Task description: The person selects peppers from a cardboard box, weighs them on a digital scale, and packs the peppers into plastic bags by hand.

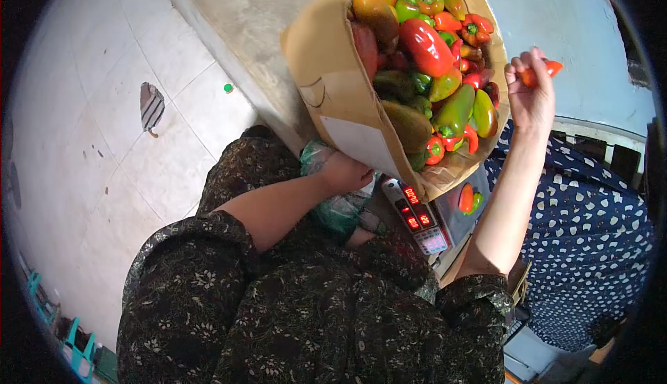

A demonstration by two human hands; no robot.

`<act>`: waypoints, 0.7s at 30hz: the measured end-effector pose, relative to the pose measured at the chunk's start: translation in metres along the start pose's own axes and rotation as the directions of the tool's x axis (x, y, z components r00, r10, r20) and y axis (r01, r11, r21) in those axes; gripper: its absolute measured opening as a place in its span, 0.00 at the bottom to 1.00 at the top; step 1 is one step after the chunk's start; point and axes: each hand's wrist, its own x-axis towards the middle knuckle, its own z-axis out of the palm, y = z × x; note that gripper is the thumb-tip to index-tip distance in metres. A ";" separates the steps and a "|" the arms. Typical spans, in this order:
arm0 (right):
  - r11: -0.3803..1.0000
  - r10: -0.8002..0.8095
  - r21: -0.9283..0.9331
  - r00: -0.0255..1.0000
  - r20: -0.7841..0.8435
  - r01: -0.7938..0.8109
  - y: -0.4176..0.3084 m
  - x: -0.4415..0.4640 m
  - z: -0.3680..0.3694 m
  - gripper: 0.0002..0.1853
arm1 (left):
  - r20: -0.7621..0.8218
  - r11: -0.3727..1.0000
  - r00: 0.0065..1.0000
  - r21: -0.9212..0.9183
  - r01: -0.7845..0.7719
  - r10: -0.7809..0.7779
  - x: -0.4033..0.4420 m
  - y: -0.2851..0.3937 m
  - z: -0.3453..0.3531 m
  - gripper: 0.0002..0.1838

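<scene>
We hold a red pepper [552,69] in our right hand [533,96], just past the right side of an open paper sack [323,92]. The palm faces us and the fingers curl around the pepper, pressing it toward the palm, so one end pokes out beyond the hand. That loose wrap probably suits something small, firm and smooth, and holding it off to the side leaves the sack's mouth uncovered.

Our left hand [342,173] is low, beside the sack's near side and against a crumpled green plastic bag [332,212] over our lap. Its fingers look bent inward, but we cannot tell whether they pinch the plastic or merely rest on it. The sack leans with its mouth toward us, perhaps so that the peppers [425,47] inside are easy to see and reach. The scale [415,216] has its lit display turned our way, which likely makes the red figures easy to read. On its plate sits a bit of red and green [466,198], one pepper or two touching; we cannot tell which.

The pepper in our hand looks glossy and bright orange-red, tapering at its exposed end; our fingers hide the rest. Those in the sack range from deep red through orange to green, some mottled dark.
</scene>
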 end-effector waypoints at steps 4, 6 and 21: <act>0.819 -0.221 -0.572 0.949 -0.224 0.055 0.012 0.025 -0.003 0.17 | 0.095 0.997 0.995 -0.066 0.045 -0.039 0.001 0.000 -0.004 0.22; 0.799 -0.174 -0.601 0.944 -0.280 -0.031 0.008 0.037 -0.016 0.20 | 0.092 0.998 0.995 -0.038 0.041 -0.037 0.001 0.000 -0.002 0.22; 0.271 0.349 -0.959 0.937 0.011 -0.089 0.006 0.021 -0.083 0.22 | -0.174 0.989 0.974 0.036 -0.142 0.146 0.005 0.003 0.007 0.11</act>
